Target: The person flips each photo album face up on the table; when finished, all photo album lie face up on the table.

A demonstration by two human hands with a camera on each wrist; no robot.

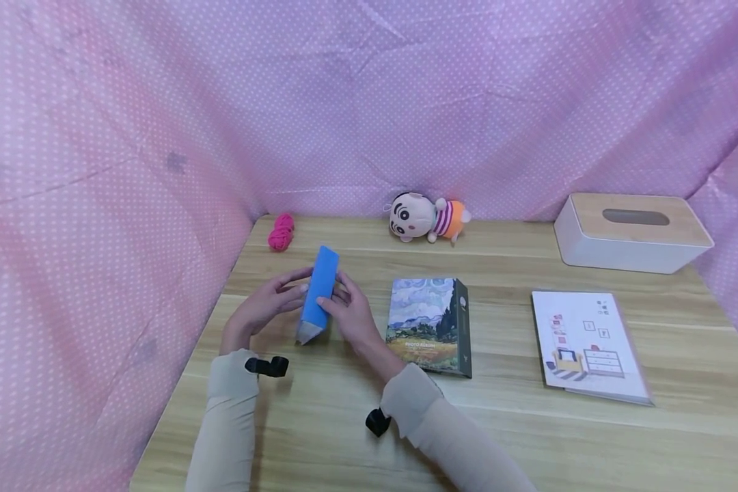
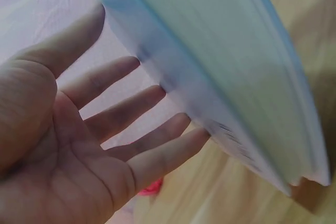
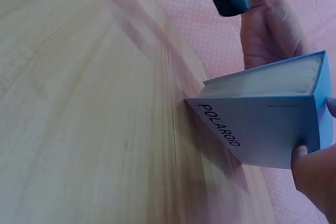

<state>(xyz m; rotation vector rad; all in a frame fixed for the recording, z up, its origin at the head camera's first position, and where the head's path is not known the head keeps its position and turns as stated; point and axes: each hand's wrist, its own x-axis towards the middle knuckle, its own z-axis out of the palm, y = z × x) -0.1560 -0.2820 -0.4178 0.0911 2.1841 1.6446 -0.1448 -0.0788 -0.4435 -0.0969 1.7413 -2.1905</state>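
**Blue album [image 1: 321, 283] raised on edge, pinched in my right hand [image 1: 352, 318]**

I would call the handling of this album partway along: I have it up, spine uppermost and tilted, on the left of the table [image 1: 320, 437], with a lower corner seeming to touch the wood. It is not lying flat, so letting go of it is, I judge, left to do. The painted-cover photo album [image 1: 421, 328], to its right, and the white book [image 1: 590, 342], farther right, both lie flat, well apart from it and from each other; I am touching neither.

My right hand does the grasping: thumb pressed to the "POLAROID" cover near the spine, fingers around the far end. My left hand [image 1: 263, 305] grips nothing. Its fingers are spread and nearly straight, the tips at the opposite cover; whether each one presses, I cannot tell. My left forearm [image 1: 224, 417] comes up from the near left, while my right forearm [image 1: 449, 437] slants in from the near right, past the near side of the painted-cover photo album.
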